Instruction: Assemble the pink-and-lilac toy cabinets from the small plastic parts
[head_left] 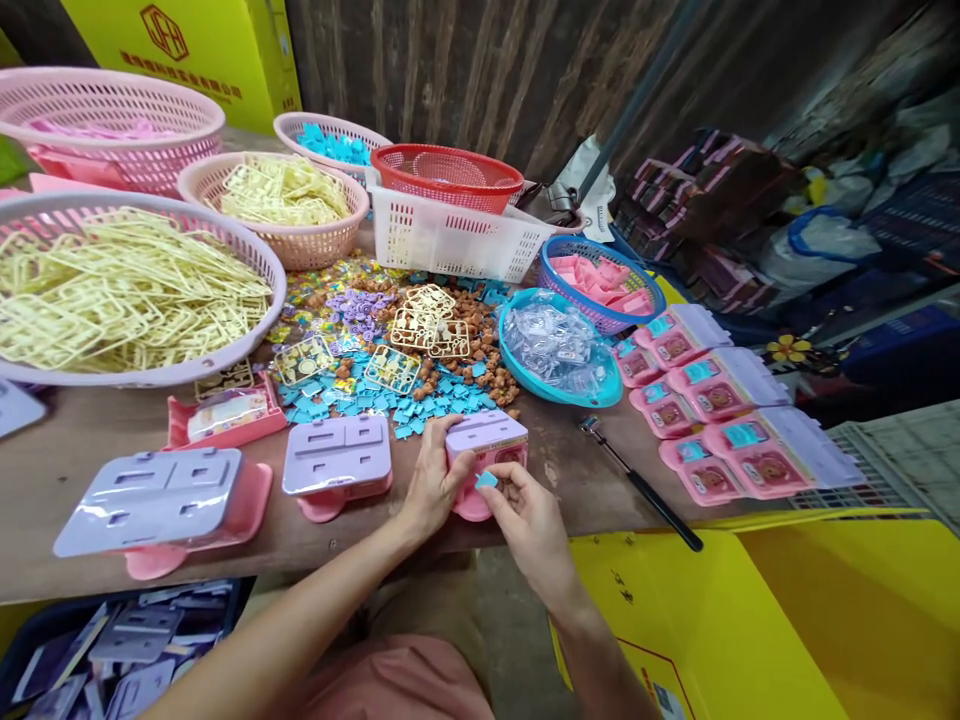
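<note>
At the table's front edge, my left hand (pixel 433 482) is closed around the left side of a pink plastic toy box with a lilac lid (pixel 487 430). The fingers of my right hand (pixel 534 515) pinch a small light-blue plastic piece (pixel 487 480) against or just before the box's front; whether it touches is hard to tell. A brown bear picture shows partly on that front. Two more lilac-topped pink boxes, a nearer one (pixel 337 465) and a larger one (pixel 161 505), stand to the left. Loose blue pieces (pixel 442 402) lie scattered behind my hands.
Baskets of cream plastic frames (pixel 127 290) fill the left. A turquoise bowl (pixel 611 385) holds clear plastic parts. Several pink boxes with open lilac lids (pixel 810 450) are lined up right, beside a black-handled tool (pixel 660 508). Yellow cartons (pixel 697 610) sit below.
</note>
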